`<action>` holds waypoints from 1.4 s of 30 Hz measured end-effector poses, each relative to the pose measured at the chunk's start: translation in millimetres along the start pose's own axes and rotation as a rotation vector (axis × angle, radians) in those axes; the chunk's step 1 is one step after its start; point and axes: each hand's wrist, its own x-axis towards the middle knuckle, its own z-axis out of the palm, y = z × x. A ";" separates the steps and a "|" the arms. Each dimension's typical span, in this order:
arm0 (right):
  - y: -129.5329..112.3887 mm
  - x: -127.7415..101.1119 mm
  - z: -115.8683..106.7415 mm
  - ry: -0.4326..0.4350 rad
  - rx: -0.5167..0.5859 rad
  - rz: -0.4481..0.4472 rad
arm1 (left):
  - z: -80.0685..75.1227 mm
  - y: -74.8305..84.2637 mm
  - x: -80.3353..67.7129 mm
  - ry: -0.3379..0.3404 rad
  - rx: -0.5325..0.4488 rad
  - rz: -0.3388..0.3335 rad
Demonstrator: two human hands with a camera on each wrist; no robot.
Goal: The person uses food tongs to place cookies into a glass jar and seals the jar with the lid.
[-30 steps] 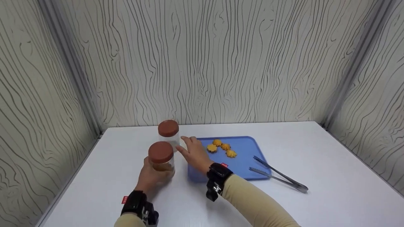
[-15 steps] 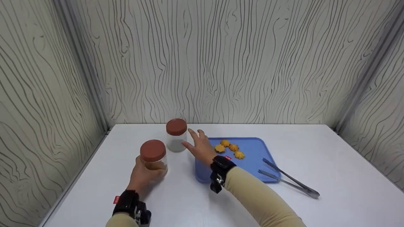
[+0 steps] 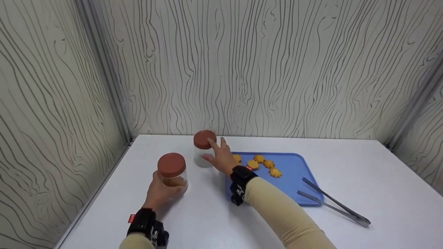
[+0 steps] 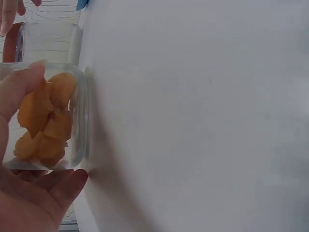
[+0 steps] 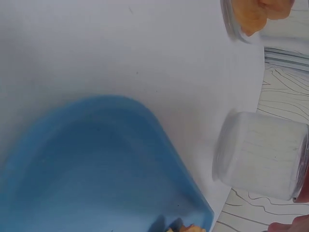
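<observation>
- Left hand (image 3: 162, 192): wrapped round the near jar (image 3: 172, 173) from the person's side, thumb and fingers curled against the glass. The left wrist view confirms the grip, with the thumb on one side and the fingers below.
- Near jar: upright on the white worktop (image 3: 346, 162), left of centre, red-brown lid on. The left wrist view shows orange biscuit pieces inside it (image 4: 46, 121).
- Right hand (image 3: 221, 158): fingers spread and nearly straight, gripping nothing. Fingertips are at the far jar (image 3: 204, 148), one finger up by the lid, the thumb low by the glass wall. Whether the fingers actually touch the jar cannot be told from the head view.
- Far jar: upright on the worktop behind the near jar and apart from it, just left of the tray (image 3: 297, 173). Red-brown lid on. The right wrist view shows a clear body (image 5: 263, 154) with nothing visible inside.
- Tray: blue, flat on the worktop at centre, its left end hidden behind the right wrist.
- Biscuits (image 3: 264, 163): four orange flower-shaped pieces in a loose row along the far part of the tray, one partly hidden by the right hand.
- Tongs (image 3: 332, 202): metal, arms apart, tips resting on the tray's right edge, handle end lying on the worktop to the right.
</observation>
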 end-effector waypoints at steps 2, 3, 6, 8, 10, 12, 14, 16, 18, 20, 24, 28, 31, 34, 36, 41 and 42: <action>0.1 0.5 -1.6 0.004 -0.016 0.000 | 0.2 1.5 -1.8 -0.001 -0.002 0.010; 0.0 0.8 -2.4 0.013 -0.024 -0.007 | 0.0 2.5 -2.8 0.000 -0.001 0.014; -1.5 2.0 -5.5 0.041 -0.038 -0.046 | -1.4 3.3 -5.5 0.006 -0.002 0.023; -3.6 2.5 -7.0 0.062 -0.042 -0.084 | -3.0 2.6 -7.3 0.014 -0.010 0.022; -6.8 1.8 -8.0 0.075 -0.049 -0.124 | -4.7 1.0 -9.1 0.024 -0.026 0.026; -10.9 -0.1 -8.4 0.081 -0.054 -0.144 | -6.9 -0.3 -10.8 0.031 -0.048 0.019; -15.3 -2.7 -7.9 0.083 -0.066 -0.153 | -9.6 -1.8 -12.0 0.039 -0.066 0.007; -20.3 -6.4 -7.2 0.076 -0.070 -0.158 | -13.4 -4.0 -12.8 0.045 -0.073 -0.011; -24.2 -10.5 -5.6 0.062 -0.076 -0.165 | -17.8 -6.8 -14.1 0.057 -0.061 -0.019; -27.1 -15.2 -4.0 0.049 -0.078 -0.177 | -22.2 -9.7 -15.8 0.063 -0.044 -0.028; -28.5 -23.7 -3.4 0.024 -0.071 -0.185 | -27.2 -9.9 -20.6 0.055 0.030 -0.063; -26.3 -27.3 -8.7 0.025 -0.085 -0.167 | -27.1 0.1 -24.5 0.049 0.081 -0.059; -23.8 -28.7 -14.8 0.044 -0.099 -0.159 | -26.0 7.5 -27.9 0.054 0.093 -0.044; -20.9 -32.0 -19.6 0.051 -0.098 -0.160 | -24.3 8.8 -32.4 0.042 0.107 -0.063; -17.5 -34.6 -20.7 0.050 -0.095 -0.162 | -22.4 6.8 -36.0 0.032 0.137 -0.074; -8.3 -43.9 -20.7 0.040 -0.071 -0.167 | -15.2 1.6 -45.7 0.001 0.214 -0.075; -6.9 -45.7 -20.8 0.040 -0.068 -0.167 | -13.2 1.7 -47.5 -0.006 0.224 -0.078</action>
